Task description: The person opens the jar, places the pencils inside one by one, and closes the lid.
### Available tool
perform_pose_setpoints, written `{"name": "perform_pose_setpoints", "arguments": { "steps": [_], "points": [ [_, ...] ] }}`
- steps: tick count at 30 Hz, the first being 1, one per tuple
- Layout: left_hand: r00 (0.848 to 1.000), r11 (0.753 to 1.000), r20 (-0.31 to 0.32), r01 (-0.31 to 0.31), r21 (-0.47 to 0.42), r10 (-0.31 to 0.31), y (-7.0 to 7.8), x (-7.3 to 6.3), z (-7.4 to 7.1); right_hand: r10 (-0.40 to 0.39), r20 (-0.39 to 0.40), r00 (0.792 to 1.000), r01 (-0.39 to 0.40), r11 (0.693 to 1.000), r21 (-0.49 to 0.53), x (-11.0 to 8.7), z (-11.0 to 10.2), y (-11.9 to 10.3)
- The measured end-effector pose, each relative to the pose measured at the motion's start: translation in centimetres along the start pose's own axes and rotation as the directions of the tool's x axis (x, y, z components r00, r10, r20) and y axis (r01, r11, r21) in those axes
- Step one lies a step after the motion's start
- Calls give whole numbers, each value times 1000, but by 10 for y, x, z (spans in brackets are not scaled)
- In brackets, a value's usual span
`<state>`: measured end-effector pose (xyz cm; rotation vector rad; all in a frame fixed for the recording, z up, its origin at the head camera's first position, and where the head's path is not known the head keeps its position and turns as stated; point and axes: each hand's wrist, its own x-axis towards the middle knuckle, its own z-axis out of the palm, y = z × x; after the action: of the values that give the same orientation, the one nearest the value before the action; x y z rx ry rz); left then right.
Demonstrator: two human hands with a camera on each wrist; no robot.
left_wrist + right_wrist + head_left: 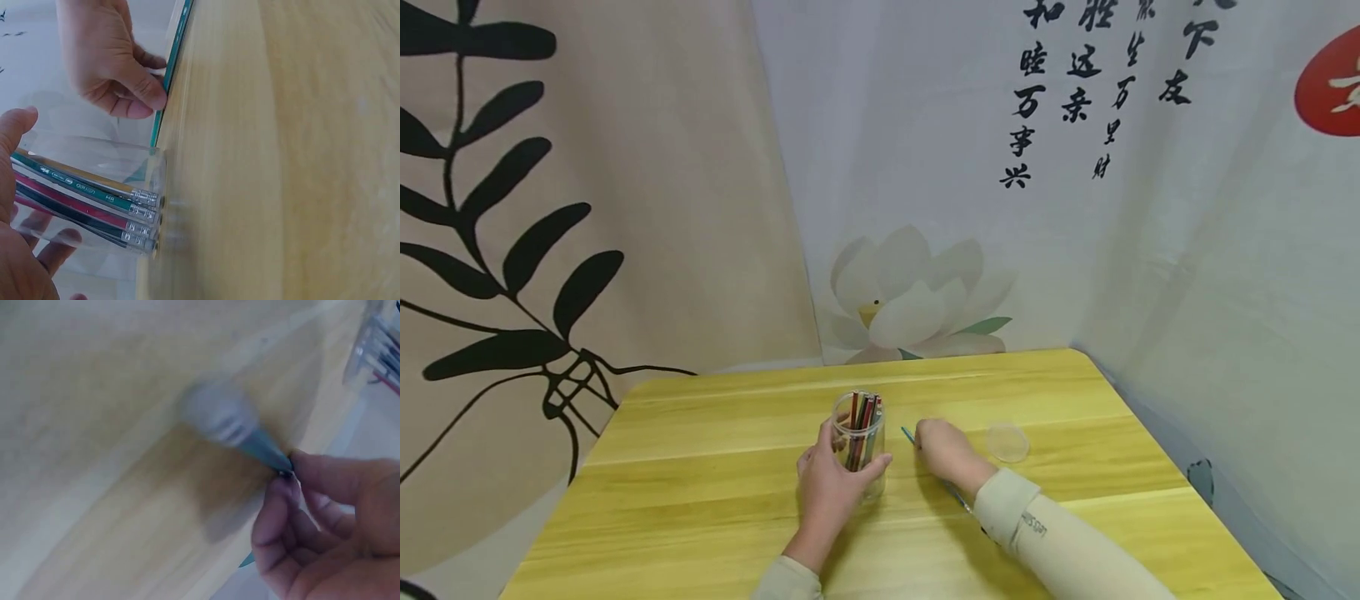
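Note:
A clear round jar (859, 433) stands upright on the table, and my left hand (835, 487) grips it from the near left, thumb across its front. Inside it lean several pencils (81, 194), green, red, black and yellowish, with their metal-and-eraser ends at the bottom. To the right of the jar, my right hand (947, 454) pinches a green pencil (178, 44) between thumb and fingertips. That pencil is low over the tabletop; its eraser end (219, 412) looms blurred toward the right wrist camera.
A clear round disc (1007, 442), like a lid, lies on the table behind my right wrist. The yellow wood-grain table (700, 517) ends at a far edge, with printed curtains (925, 167) hanging right behind it.

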<state>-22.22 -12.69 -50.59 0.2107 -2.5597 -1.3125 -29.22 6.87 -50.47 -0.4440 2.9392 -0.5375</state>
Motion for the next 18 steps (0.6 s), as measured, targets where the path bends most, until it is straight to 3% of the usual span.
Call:
{"name": "perform_pose_setpoints", "arguments": {
  "steps": [4, 8, 11, 14, 16, 17, 18],
  "points": [
    [1000, 1000, 6, 6, -3, -6, 0, -1, -1, 55, 72, 996, -57, 998, 34, 0, -4, 3],
    [1000, 1000, 7, 9, -2, -9, -1, -2, 0, 41, 103, 994, -54, 990, 128, -4, -12, 6],
    [1000, 1000, 8, 6, -4, -6, -1, -2, 0, 15, 34, 999, -23, 966, 257, -4, -30, 4],
    [1000, 1000, 8, 6, -9, -6, -1, -2, -1, -5, -138, 990, 56, 929, 365, -6, -62, -8],
    [1000, 1000, 7, 5, -11, -5, -1, -1, -1, -36, -310, 950, 165, 900, 402, -10, -88, -21],
    [1000, 1000, 6, 5, -9, -5, -1, -1, -1, -57, -404, 913, 234, 884, 405, -13, -101, -29],
    [1000, 1000, 7, 9, -8, -9, -1, -1, -1, -89, -501, 861, 318, 863, 393, -17, -113, -37]
  ]
}}
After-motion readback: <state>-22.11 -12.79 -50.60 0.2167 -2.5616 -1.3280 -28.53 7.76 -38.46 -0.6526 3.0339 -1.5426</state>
